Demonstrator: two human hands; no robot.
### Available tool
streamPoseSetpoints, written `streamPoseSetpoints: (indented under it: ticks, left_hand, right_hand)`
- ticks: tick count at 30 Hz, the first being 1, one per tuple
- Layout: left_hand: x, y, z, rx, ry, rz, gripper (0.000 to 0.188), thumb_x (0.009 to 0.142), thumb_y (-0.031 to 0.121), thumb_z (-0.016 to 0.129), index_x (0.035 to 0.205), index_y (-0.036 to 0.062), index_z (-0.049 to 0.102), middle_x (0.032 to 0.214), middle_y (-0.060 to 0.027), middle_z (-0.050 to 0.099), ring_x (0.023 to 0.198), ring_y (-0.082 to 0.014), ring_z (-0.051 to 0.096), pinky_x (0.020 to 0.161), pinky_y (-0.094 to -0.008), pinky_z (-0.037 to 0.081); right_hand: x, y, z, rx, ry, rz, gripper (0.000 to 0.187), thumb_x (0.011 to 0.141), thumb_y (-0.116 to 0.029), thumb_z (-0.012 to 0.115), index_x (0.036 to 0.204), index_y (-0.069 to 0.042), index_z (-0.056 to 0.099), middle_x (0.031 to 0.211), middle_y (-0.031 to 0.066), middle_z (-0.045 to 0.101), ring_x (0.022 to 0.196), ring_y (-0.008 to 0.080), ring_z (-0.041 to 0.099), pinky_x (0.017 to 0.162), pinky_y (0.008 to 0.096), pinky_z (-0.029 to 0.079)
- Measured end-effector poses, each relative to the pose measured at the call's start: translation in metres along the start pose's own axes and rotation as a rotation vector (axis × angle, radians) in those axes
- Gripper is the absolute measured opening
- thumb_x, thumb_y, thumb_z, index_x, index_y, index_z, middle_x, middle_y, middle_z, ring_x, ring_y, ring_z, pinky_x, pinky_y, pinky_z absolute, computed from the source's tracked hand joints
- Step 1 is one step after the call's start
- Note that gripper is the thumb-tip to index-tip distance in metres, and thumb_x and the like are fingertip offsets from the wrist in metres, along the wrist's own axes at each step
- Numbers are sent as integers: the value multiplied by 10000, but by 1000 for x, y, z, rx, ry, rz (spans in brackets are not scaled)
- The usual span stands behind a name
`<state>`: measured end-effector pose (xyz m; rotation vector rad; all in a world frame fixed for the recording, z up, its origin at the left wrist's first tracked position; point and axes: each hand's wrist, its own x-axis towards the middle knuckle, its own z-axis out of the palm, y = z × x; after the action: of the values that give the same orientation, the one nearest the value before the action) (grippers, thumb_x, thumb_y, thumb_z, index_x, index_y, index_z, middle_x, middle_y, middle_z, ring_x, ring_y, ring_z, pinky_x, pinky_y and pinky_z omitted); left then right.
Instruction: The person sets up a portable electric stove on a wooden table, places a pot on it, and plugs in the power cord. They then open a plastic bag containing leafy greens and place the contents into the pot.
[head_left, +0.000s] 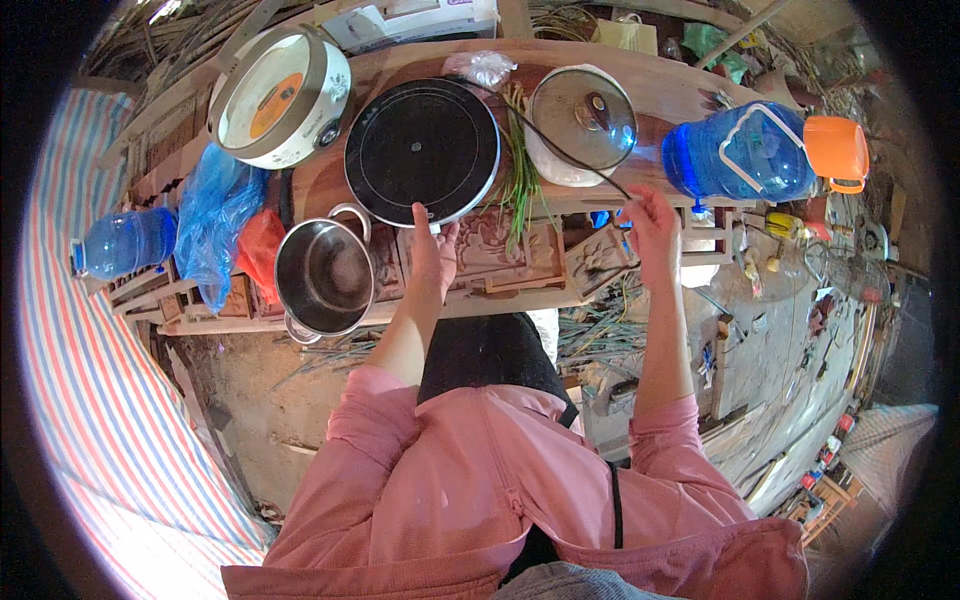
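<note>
In the head view, a flat, round induction cooktop with a glossy black top and pale rim lies on the wooden table, straight ahead of the person. The left hand is partly closed at its near edge, thumb over the top and fingers lower along the rim, holding it there. The right hand, raised beyond the table's near edge, has its fingers curled tightly on a thin black cord. The cord slants from the cooktop's far side across a domed glass lid with a dark knob. Slender green scallions lie between cooktop and lid, near a crinkled clear plastic bag.

The lid covers a pale, rounded pot. To the left, a white electric cooker has a wide brown rim with an orange label inside. A two-handled steel pot, open and showing its bare metal base, stands nearer the person, beside a blue plastic bag and a red plastic bag. A translucent blue water jug lies at the right, an orange cup at its end; a second blue jug is at the far left.

The wooden table has a carved wood panel along its near side. A striped tarp hangs left, and the dusty floor is strewn with scraps.
</note>
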<state>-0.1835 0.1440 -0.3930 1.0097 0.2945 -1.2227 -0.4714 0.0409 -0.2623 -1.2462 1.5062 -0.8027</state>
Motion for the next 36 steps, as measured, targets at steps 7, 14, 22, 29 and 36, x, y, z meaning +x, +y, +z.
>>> streamPoseSetpoints:
  ticks: [7,14,22,29,36]
  left_hand:
    - [9,-10,-13,28,-31,-53,505,913,511,592,1193,95,532,1136,3,577,1027,-154,501,1015,-361,367]
    - [9,-12,-23,59,-63,-185,657,879,559,610,1285,60,477,1196,-58,535,1091,-228,479,1015,-400,381]
    - [-1,-17,-17,199,-15,-262,917,802,658,636,1408,42,331,1376,-116,402,1209,-281,428,1038,-421,360]
    - [-47,12,-47,293,-141,-288,700,888,563,597,1326,39,440,1288,-101,523,1187,-227,492,1002,-395,404]
    - [-174,55,-194,989,74,-156,390,958,374,572,1170,49,606,1125,-36,632,1046,-147,571,892,-326,445]
  right_hand:
    - [54,-5,-10,-252,96,-223,219,911,-82,561,1123,-57,609,800,3,621,580,35,464,484,210,353]
    - [54,3,4,-478,-63,-184,275,859,-116,573,1126,-65,611,876,162,666,824,270,658,738,383,493]
    - [51,61,33,-655,23,-217,308,863,-128,536,1165,-97,586,961,218,661,926,407,628,789,495,490]
    - [20,81,37,-710,-4,-302,506,841,-114,587,1326,-66,449,1251,250,537,1123,450,520,930,505,441]
    - [-89,153,-5,-702,-117,-310,698,829,-207,681,1426,-59,349,1405,213,397,1305,413,350,1074,485,311]
